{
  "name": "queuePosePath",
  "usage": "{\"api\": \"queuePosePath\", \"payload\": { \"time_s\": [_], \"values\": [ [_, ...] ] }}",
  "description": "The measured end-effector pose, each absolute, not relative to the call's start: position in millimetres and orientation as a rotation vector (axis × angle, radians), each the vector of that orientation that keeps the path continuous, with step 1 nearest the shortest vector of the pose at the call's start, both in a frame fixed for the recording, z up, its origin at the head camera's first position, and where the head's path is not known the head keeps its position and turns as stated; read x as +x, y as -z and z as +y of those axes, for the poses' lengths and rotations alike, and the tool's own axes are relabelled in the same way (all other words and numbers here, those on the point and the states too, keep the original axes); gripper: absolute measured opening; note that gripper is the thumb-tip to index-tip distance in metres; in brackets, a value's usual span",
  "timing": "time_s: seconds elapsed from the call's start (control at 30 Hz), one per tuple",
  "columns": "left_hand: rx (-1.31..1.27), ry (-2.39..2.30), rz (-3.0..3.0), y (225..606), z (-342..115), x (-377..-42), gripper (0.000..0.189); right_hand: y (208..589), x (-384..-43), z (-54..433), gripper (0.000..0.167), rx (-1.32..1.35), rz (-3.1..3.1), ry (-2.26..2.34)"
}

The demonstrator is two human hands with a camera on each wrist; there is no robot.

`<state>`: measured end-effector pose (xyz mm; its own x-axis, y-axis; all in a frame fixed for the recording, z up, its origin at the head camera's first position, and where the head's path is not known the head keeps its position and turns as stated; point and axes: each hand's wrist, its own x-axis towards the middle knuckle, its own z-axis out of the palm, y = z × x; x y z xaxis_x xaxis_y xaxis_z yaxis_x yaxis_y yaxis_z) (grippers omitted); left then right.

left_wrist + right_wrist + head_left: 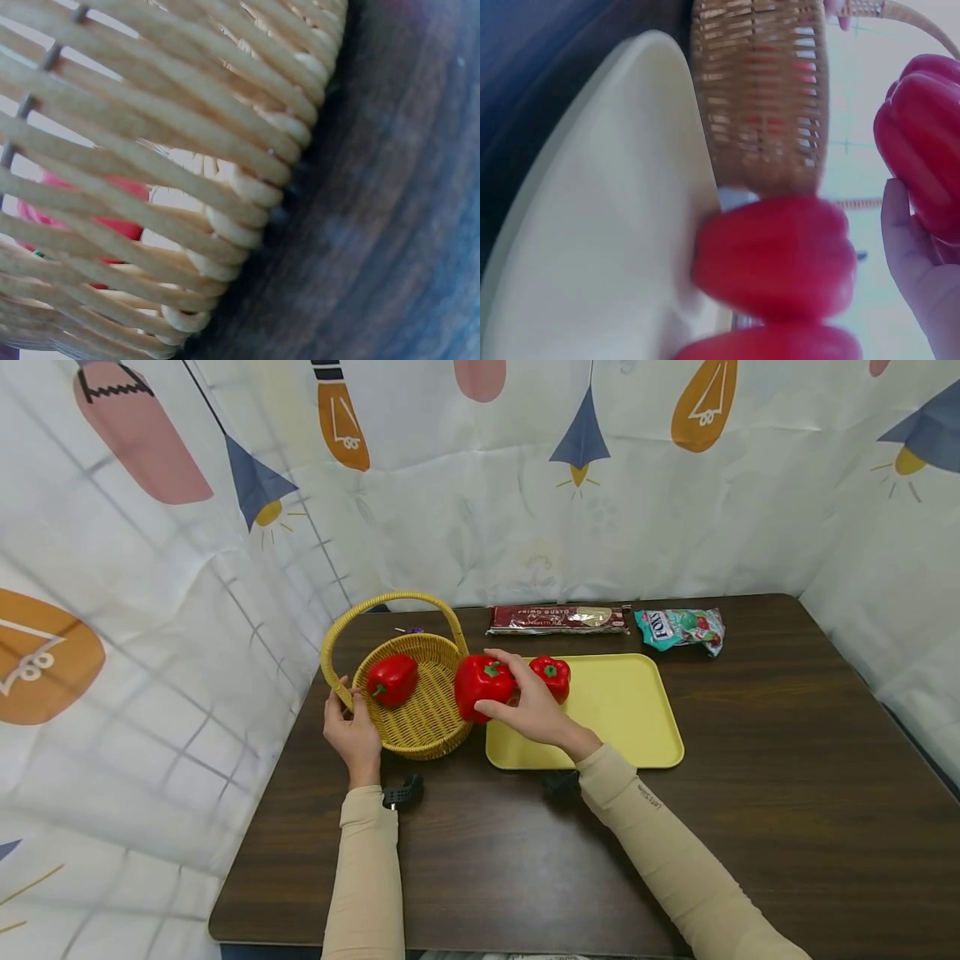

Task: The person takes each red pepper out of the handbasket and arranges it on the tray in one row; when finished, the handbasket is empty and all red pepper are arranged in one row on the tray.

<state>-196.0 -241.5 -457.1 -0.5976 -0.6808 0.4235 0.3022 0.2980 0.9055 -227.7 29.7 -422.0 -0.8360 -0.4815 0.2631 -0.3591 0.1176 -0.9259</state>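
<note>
Mid-frame, our right fingers (511,663) pinch a pepper (472,688); we should clear the basket (430,746) rim, left fingers (361,705) pinching its handle (328,647) steadily.

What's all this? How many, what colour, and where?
table: one, dark brown, underneath
backdrop: white patterned, around table; count unclear
basket: one, yellow, table's left
tray: one, yellow, beside basket
basket pepper: one, red, inside
tray peppers: two, red, on tray
held pepper: one, red, near basket
packet: one, dark red, behind tray
snack bag: one, teal, beside packet
small item: one, purple, behind basket
wrist devices: two, black, worn
sleeves: two, beige, arms
left hand: one, holding basket
right hand: one, holding pepper
</note>
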Motion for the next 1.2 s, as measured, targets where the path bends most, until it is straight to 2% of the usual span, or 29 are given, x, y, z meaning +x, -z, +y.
{"api": "queuePosePath", "payload": {
  "time_s": [0.2,0.43,0.57,0.9,1.2],
  "values": [
    [0.345,1.438,-1.709,458.3,-241.6,-196.3,0.028,410.0,-221.2,50.6,0.072,-0.828,2.269,1.873],
    [0.336,1.446,-1.699,458.5,-242.4,-196.4,0.030,413.7,-223.1,72.0,0.069,-0.781,2.287,1.933],
    [0.333,1.447,-1.702,458.8,-242.6,-196.0,0.030,398.2,-215.8,83.6,0.068,-0.762,2.291,1.933],
    [0.329,1.447,-1.709,459.0,-242.7,-195.7,0.030,412.1,-238.3,120.7,0.064,-0.759,2.380,1.957],
    [0.321,1.456,-1.709,459.5,-243.3,-196.2,0.030,410.5,-245.7,150.5,0.069,-0.718,2.389,1.933]
  ]
}}
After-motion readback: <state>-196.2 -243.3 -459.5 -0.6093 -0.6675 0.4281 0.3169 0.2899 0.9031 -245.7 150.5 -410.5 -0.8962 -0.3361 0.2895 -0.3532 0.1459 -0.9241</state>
